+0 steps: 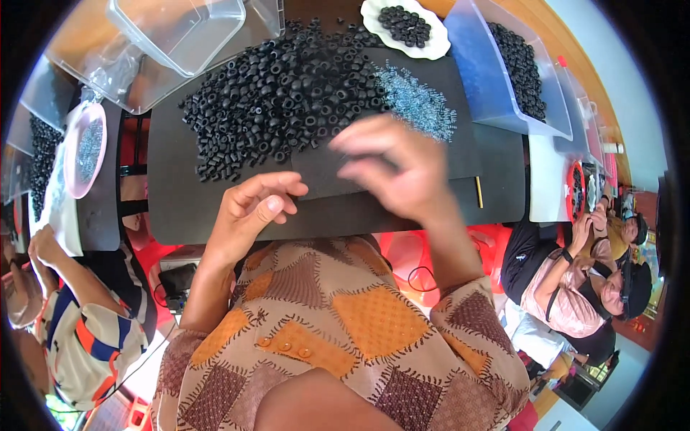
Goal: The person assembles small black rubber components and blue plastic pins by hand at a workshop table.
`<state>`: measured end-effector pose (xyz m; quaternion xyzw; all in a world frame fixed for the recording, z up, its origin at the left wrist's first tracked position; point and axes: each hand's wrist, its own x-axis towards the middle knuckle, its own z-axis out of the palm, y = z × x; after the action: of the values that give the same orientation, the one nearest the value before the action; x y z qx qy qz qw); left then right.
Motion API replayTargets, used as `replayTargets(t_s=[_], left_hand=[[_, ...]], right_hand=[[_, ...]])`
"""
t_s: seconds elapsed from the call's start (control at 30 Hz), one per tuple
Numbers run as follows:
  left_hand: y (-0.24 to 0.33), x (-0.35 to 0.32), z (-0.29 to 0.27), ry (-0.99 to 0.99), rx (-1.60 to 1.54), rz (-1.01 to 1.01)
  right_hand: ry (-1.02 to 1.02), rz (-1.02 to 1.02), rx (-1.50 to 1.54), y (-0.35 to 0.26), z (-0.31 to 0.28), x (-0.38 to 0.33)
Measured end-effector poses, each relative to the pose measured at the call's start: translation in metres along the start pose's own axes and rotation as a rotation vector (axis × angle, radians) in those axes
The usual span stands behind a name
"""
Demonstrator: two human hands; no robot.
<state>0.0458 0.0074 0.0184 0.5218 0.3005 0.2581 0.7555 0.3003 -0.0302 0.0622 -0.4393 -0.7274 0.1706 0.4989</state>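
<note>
A wide heap of small black hollow caps or rings (273,93) covers the far part of the dark table (208,212). Beside it on the right lies a pile of tiny, shiny, pale-blue pieces (417,100), too small to name. My left hand (251,208) is over the near left of the table, fingers curled in and thumb against them; whatever may be between them is hidden. My right hand (402,165), blurred by motion, hovers near the heap's right front, with a gap between thumb and fingers and nothing visible in it.
Clear plastic tubs (190,43) stand far left. A white scalloped dish (370,11) with black rings and a translucent bin (496,108) of black parts stand far right. A small yellow stick (479,192) lies near the right. People sit at both sides.
</note>
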Motion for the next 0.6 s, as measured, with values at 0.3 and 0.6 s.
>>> replayTargets(t_s=[0.3, 0.6], left_hand=[[0.012, 0.005, -0.029, 0.423, 0.598, 0.566], [-0.008, 0.013, -0.081, 0.563, 1.455, 0.38]], right_hand=[[0.514, 0.215, -1.009, 0.078, -0.218, 0.036], [0.065, 0.061, -0.553, 0.057, -0.016, 0.015]])
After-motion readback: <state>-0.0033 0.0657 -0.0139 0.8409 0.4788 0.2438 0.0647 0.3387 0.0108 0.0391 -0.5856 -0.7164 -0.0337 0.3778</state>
